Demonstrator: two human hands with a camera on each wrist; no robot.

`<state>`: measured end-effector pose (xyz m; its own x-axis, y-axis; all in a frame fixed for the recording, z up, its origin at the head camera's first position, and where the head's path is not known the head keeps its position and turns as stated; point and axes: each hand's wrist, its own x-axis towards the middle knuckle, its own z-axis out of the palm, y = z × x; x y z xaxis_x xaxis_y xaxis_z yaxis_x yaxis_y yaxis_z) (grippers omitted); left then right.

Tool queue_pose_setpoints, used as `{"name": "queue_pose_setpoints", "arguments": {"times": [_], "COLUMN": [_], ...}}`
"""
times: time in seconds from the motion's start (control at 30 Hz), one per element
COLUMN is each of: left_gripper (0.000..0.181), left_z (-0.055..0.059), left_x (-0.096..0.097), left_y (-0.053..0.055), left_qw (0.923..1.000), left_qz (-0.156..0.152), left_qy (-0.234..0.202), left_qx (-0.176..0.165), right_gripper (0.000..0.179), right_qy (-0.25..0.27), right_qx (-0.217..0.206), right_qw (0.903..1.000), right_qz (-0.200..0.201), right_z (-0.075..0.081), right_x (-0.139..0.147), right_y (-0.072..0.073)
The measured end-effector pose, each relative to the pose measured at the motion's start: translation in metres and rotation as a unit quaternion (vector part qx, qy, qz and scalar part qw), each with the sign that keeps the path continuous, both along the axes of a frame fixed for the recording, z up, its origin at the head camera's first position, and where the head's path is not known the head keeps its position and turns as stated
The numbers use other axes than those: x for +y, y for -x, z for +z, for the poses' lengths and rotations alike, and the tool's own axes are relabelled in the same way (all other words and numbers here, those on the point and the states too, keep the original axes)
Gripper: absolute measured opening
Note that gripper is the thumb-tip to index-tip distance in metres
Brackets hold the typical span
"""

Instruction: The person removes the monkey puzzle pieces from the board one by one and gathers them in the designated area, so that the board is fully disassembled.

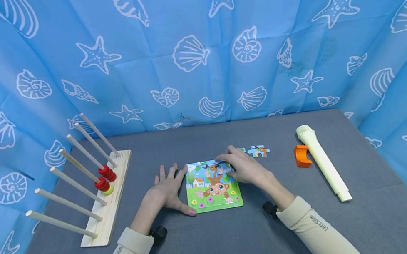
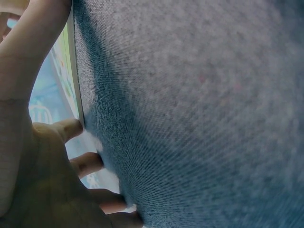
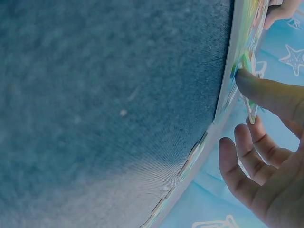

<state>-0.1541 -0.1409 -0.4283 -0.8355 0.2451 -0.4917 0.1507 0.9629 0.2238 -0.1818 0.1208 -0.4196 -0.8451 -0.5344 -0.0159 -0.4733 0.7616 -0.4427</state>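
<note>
A square jigsaw puzzle (image 1: 216, 208) with a monkey picture lies flat on the grey table. My left hand (image 1: 166, 193) is spread beside it, thumb near the lower left corner and index finger at the upper left corner. Over the upper right corner, my right hand (image 1: 246, 166) pinches a puzzle piece (image 3: 251, 108) between thumb and fingers. In the right wrist view that piece stands tilted against the frame's edge; the hand hides most of it in the head view. Behind the right hand lie loose puzzle pieces (image 1: 258, 151), one partly covered.
At the left stands a wooden peg rack (image 1: 118, 203), its pegs leaning left, with red rings (image 1: 107, 173) and a yellow ring (image 1: 109, 190). To the right lie an orange arch block (image 1: 302, 156) and a cream toy microphone (image 1: 322, 161). A blue shell-print curtain (image 1: 184, 20) hangs behind.
</note>
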Motion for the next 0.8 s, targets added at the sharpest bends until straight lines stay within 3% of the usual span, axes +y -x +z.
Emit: {"name": "queue_pose_setpoints", "arguments": {"times": [0.33, 0.57, 0.8], "left_gripper": [0.141, 0.140, 0.140], "left_z": [0.000, -0.001, -0.002], "left_x": [-0.002, -0.002, -0.002], "left_y": [0.000, 0.001, 0.001], "left_qw": [1.0000, 1.0000, 1.0000], "left_qz": [-0.004, -0.003, -0.004], "left_qy": [-0.008, -0.007, -0.006], "left_qx": [-0.001, -0.001, 0.004], "right_gripper": [0.047, 0.049, 0.050], "right_qy": [0.008, -0.015, -0.039], "right_qx": [0.030, 0.019, 0.000], "right_qw": [0.9993, 0.9984, 0.9978], "right_qz": [-0.022, -0.051, -0.053], "right_z": [0.003, 0.014, 0.020], "right_x": [0.016, 0.050, 0.090], "right_y": [0.005, 0.017, 0.031]}}
